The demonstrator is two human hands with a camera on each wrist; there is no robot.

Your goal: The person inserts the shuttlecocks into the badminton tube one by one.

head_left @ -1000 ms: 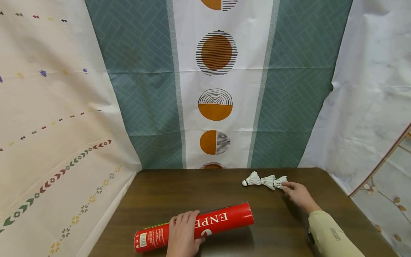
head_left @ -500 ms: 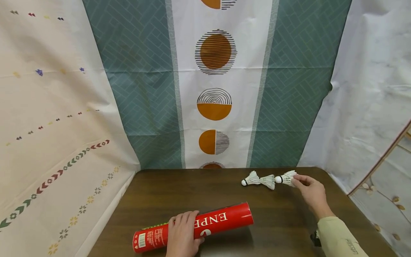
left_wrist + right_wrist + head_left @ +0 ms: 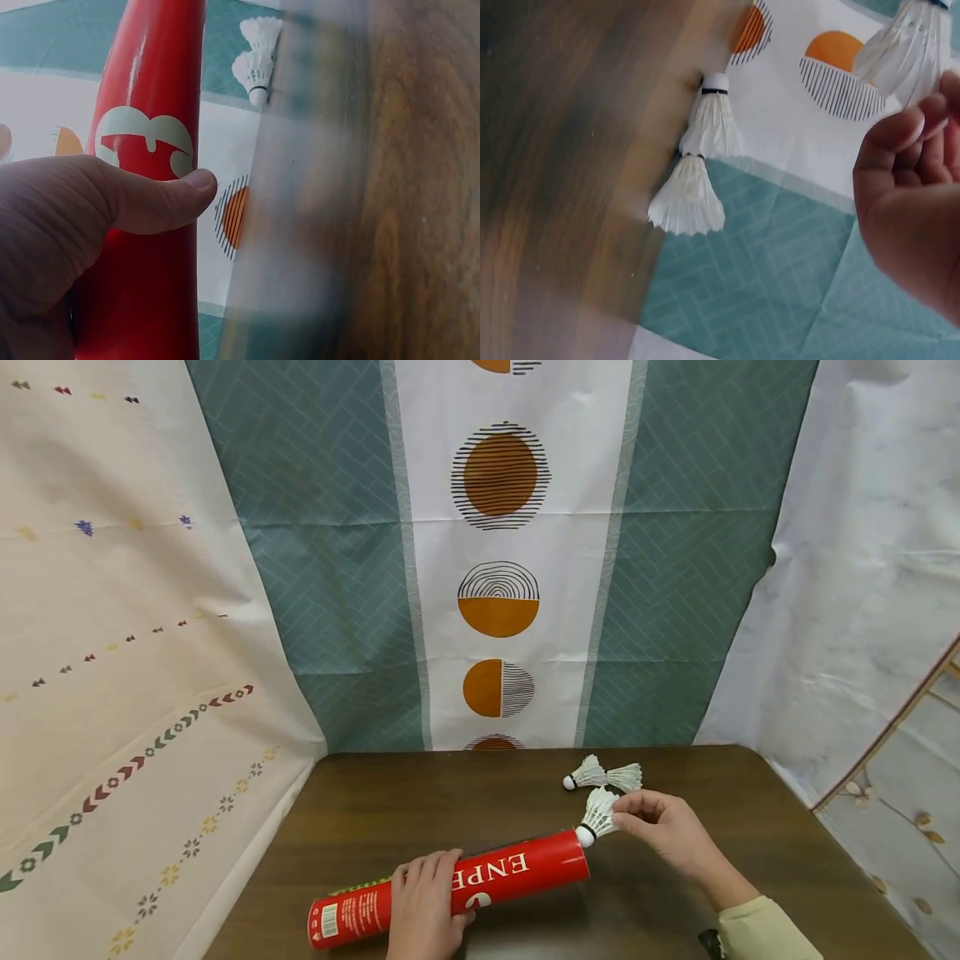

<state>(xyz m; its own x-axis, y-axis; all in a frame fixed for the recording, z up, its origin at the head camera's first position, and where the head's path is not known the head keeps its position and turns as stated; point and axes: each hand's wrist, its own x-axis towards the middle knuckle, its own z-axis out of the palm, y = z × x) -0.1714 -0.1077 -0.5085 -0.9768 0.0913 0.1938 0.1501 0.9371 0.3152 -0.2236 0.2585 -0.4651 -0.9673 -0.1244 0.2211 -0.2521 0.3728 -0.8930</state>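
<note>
My left hand [image 3: 427, 902] grips a red shuttlecock tube [image 3: 517, 872] around its middle, the tube lying slantwise with its right end raised a little. In the left wrist view the thumb [image 3: 169, 199] lies across the red wall. Between thumb and fingertips my right hand [image 3: 671, 835] pinches a white shuttlecock [image 3: 600, 810] by its feather skirt. Its rounded cork points down and left, right at the tube's right end. Behind, two more shuttlecocks [image 3: 587, 772] lie end to end on the table, also seen in the right wrist view, one's cork tucked into the other's feathers.
The dark wooden table [image 3: 420, 810] ends at a patterned curtain [image 3: 360, 610] hanging behind it. A cream cloth [image 3: 187, 827] with small motifs drapes along the left side, and a pale marbled cloth [image 3: 840, 610] hangs on the right.
My right hand has drawn the rightmost shuttlecock off the row and carried it left and nearer, to the tube's right end. The left hand and tube stay nearly in place.
</note>
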